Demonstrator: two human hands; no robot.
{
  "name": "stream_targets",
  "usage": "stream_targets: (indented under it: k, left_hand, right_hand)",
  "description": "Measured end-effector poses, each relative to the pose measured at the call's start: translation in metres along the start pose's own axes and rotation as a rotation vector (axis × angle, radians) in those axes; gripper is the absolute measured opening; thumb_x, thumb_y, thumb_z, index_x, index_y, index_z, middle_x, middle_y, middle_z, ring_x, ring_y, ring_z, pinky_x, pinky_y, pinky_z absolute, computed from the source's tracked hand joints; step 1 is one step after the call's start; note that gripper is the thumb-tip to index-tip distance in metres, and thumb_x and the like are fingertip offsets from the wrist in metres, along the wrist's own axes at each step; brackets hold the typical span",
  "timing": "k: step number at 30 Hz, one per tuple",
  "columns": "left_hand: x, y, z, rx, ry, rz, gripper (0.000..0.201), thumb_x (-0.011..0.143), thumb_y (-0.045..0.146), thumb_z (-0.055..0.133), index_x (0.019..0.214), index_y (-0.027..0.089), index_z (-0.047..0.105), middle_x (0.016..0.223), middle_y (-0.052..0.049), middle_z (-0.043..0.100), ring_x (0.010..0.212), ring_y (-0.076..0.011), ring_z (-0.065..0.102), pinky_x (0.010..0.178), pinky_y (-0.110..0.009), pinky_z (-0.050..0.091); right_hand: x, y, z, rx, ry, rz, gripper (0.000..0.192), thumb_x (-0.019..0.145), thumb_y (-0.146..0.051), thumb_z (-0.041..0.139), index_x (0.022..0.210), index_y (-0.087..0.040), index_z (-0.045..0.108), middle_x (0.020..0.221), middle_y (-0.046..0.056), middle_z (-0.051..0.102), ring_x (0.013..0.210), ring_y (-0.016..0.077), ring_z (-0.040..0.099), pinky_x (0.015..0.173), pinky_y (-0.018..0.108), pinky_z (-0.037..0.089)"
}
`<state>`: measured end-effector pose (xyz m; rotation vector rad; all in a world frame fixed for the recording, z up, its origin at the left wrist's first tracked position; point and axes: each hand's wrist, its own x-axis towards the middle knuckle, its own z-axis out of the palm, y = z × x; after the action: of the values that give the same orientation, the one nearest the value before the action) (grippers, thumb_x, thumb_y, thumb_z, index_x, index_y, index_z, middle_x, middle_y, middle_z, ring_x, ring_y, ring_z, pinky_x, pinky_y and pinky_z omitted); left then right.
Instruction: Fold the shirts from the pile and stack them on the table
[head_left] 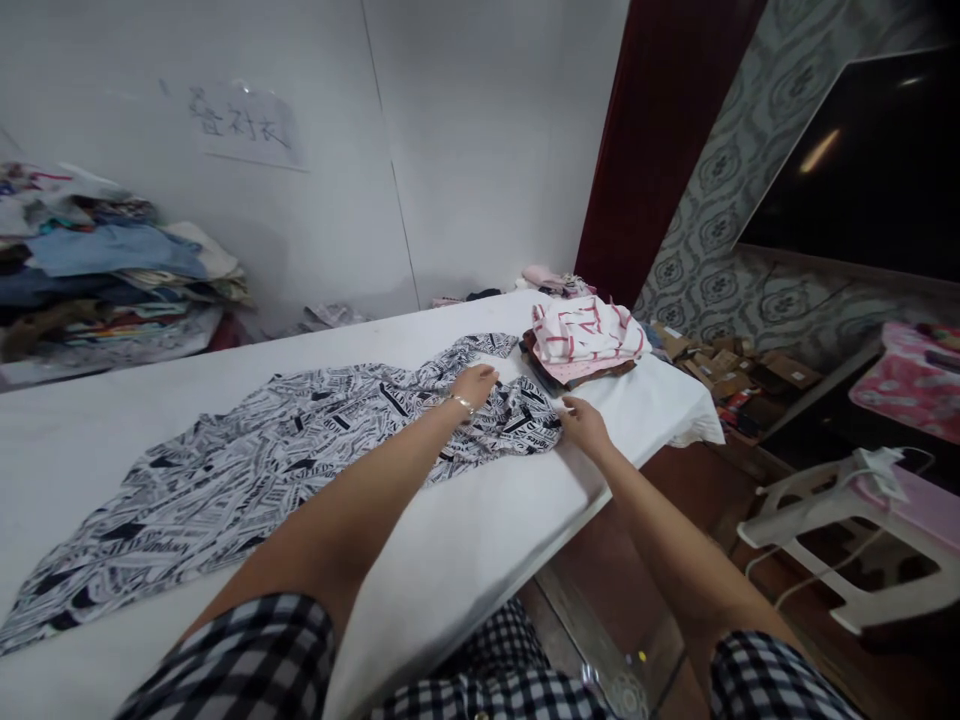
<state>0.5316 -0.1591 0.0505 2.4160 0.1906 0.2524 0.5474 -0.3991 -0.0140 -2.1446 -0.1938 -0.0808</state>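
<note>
A black-and-white printed garment (pixel 247 465) lies spread across the white table (pixel 465 560), running from the near left to the far right. My left hand (pixel 474 383) rests flat on its far right part, a bracelet on the wrist. My right hand (pixel 583 424) touches the garment's right edge near the table's side, fingers on the cloth; a firm grip is not visible. Just beyond both hands sits a folded stack topped by a white-and-red printed cloth (pixel 585 335).
A tall pile of mixed clothes (pixel 97 280) lies at the far left against the wall. More small garments (pixel 551 281) sit at the table's far corner. Cardboard boxes (pixel 739 370), a white stool (pixel 840 540) and a pink cloth (pixel 911 385) stand to the right.
</note>
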Motion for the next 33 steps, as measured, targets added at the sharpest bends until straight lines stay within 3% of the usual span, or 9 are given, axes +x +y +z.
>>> stream_targets:
  k: [3,6,8,13,19,23,26,30,33]
  left_hand:
    - [-0.026,-0.031,-0.02,0.032,0.017,0.02,0.032,0.087,0.037,0.045,0.101,0.02,0.068,0.107,-0.006,0.069,0.097,-0.021,0.061,0.086,-0.032,0.046]
    - [-0.051,-0.067,-0.051,0.127,0.068,0.078,0.034,0.087,0.039,0.042,0.098,0.021,0.068,0.102,-0.006,0.069,0.095,-0.0212,0.06,0.085,-0.033,0.047]
    - [-0.069,-0.092,-0.074,0.217,0.115,0.107,0.035,0.086,0.039,0.04,0.098,0.02,0.067,0.101,-0.006,0.068,0.095,-0.0212,0.06,0.086,-0.033,0.047]
    - [-0.132,-0.157,-0.118,0.403,0.163,0.042,0.041,0.086,0.043,0.037,0.105,0.019,0.064,0.114,-0.009,0.066,0.108,-0.0237,0.057,0.098,-0.036,0.043]
    - [-0.202,-0.222,-0.131,0.624,0.144,-0.14,0.051,0.083,0.044,0.045,0.126,0.019,0.055,0.14,-0.012,0.05,0.132,-0.0273,0.041,0.11,-0.041,0.032]
    - [-0.216,-0.233,-0.126,0.654,0.064,-0.27,0.056,0.086,0.045,0.042,0.134,0.018,0.05,0.147,-0.012,0.041,0.138,-0.0268,0.032,0.112,-0.043,0.026]
    - [-0.215,-0.226,-0.128,0.609,0.024,-0.301,0.056,0.087,0.045,0.042,0.136,0.019,0.048,0.15,-0.011,0.035,0.14,-0.0261,0.028,0.114,-0.045,0.023]
    - [-0.213,-0.221,-0.147,0.54,0.078,-0.307,0.057,0.088,0.048,0.039,0.137,0.021,0.047,0.152,-0.009,0.033,0.142,-0.0228,0.025,0.114,-0.041,0.023]
    - [-0.219,-0.232,-0.168,0.562,0.157,-0.388,0.057,0.089,0.051,0.035,0.136,0.021,0.047,0.153,-0.009,0.032,0.142,-0.0239,0.023,0.114,-0.044,0.022]
  right_hand:
    - [-0.023,-0.008,0.007,-0.11,-0.022,-0.368,0.03,0.086,-0.032,0.05,0.11,-0.021,0.064,0.113,0.008,0.066,0.105,0.0221,0.059,0.092,0.037,0.047]
    - [-0.04,-0.019,0.016,-0.182,-0.116,-0.551,0.038,0.088,-0.039,0.05,0.12,-0.022,0.06,0.118,0.009,0.064,0.111,0.0233,0.057,0.097,0.039,0.044]
    - [-0.042,-0.024,0.02,-0.284,-0.171,-0.523,0.041,0.088,-0.037,0.052,0.124,-0.02,0.058,0.118,0.01,0.065,0.109,0.0241,0.058,0.096,0.038,0.044]
    - [-0.026,-0.019,0.019,-0.504,-0.239,-0.24,0.032,0.088,-0.027,0.047,0.113,-0.021,0.065,0.106,0.007,0.071,0.096,0.0237,0.065,0.083,0.032,0.048]
    - [-0.018,-0.013,0.012,-0.615,-0.225,-0.182,0.039,0.083,-0.024,0.048,0.119,-0.019,0.063,0.108,0.011,0.07,0.099,0.0275,0.064,0.083,0.035,0.049]
    - [-0.025,-0.035,0.023,-0.515,-0.117,-0.445,0.045,0.082,-0.022,0.047,0.124,-0.017,0.059,0.12,0.013,0.064,0.11,0.0279,0.059,0.094,0.041,0.046]
    - [-0.04,-0.068,0.051,-0.305,-0.118,-0.736,0.042,0.088,-0.029,0.044,0.127,-0.02,0.057,0.13,0.011,0.058,0.122,0.0259,0.051,0.104,0.045,0.04]
    - [-0.059,-0.101,0.1,-0.273,-0.338,-0.907,0.05,0.093,-0.046,0.04,0.137,-0.023,0.047,0.145,0.009,0.043,0.138,0.0242,0.032,0.112,0.046,0.029]
    - [-0.062,-0.1,0.127,-0.466,-0.565,-0.83,0.061,0.092,-0.055,0.035,0.144,-0.023,0.037,0.153,0.008,0.03,0.143,0.0256,0.019,0.114,0.05,0.022]
